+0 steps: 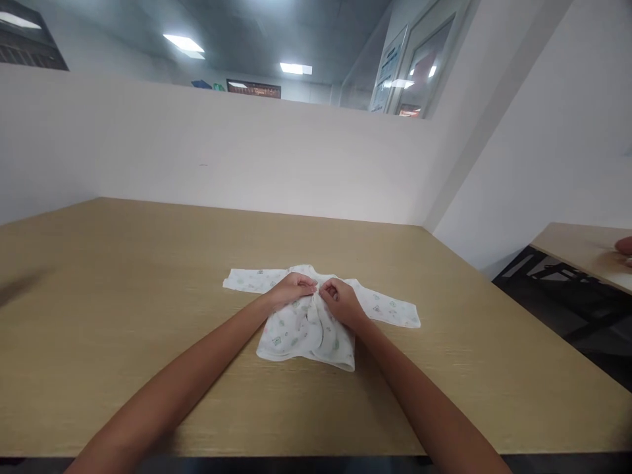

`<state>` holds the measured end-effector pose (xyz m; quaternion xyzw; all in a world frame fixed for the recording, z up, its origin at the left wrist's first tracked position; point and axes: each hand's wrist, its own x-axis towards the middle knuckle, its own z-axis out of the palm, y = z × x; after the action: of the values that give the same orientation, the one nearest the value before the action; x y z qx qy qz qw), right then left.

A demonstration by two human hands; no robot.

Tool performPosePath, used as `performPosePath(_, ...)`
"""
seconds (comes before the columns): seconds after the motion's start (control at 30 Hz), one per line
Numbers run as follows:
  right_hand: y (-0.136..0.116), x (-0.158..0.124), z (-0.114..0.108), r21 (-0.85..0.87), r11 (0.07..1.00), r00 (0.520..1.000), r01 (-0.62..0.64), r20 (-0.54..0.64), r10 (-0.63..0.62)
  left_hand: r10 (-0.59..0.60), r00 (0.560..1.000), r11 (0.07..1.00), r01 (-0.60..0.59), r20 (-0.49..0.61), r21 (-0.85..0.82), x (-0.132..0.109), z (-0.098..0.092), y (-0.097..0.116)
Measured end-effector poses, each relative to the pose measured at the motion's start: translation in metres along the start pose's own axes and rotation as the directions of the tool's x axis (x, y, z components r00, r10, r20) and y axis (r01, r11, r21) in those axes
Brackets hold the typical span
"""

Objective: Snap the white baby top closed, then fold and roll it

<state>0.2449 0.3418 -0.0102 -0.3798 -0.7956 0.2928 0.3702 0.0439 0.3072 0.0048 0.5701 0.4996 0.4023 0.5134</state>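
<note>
A small white baby shirt [296,336] with a pale green print lies on the table, its sleeves spread to both sides and its hem toward me. My left hand [292,289] pinches the cloth at the front opening, just below the neck. Close beside it, my right hand [342,301] is closed on the facing edge of the same front. Between the two hands the fabric is gathered and slightly raised. Whatever small fastening may lie between the fingertips is hidden.
The wooden table [148,263] reaches back to a low white partition [257,151]. A white wall [533,145] rises on the right. Beyond it stands another table [577,253] with dark legs, where part of another person's hand [625,245] shows at the frame edge.
</note>
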Motion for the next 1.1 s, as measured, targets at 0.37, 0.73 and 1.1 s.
performPosePath(0.37,-0.004,-0.001,0.009,0.094,0.995,0.996,-0.027,-0.087,0.035,0.037,0.988,0.993,-0.053,-0.147,-0.104,-0.003,0.01,0.004)
performPosePath(0.73,-0.01,0.002,-0.014,0.175,0.939,0.933,-0.297,0.264,0.245,0.116,0.993,0.974,-0.112,-0.007,0.199,-0.001,-0.006,-0.001)
performPosePath(1.1,0.016,0.008,-0.006,0.13,0.986,0.989,-0.106,-0.089,0.118,0.364,0.929,0.657,-0.201,-0.072,0.726,-0.016,-0.017,-0.031)
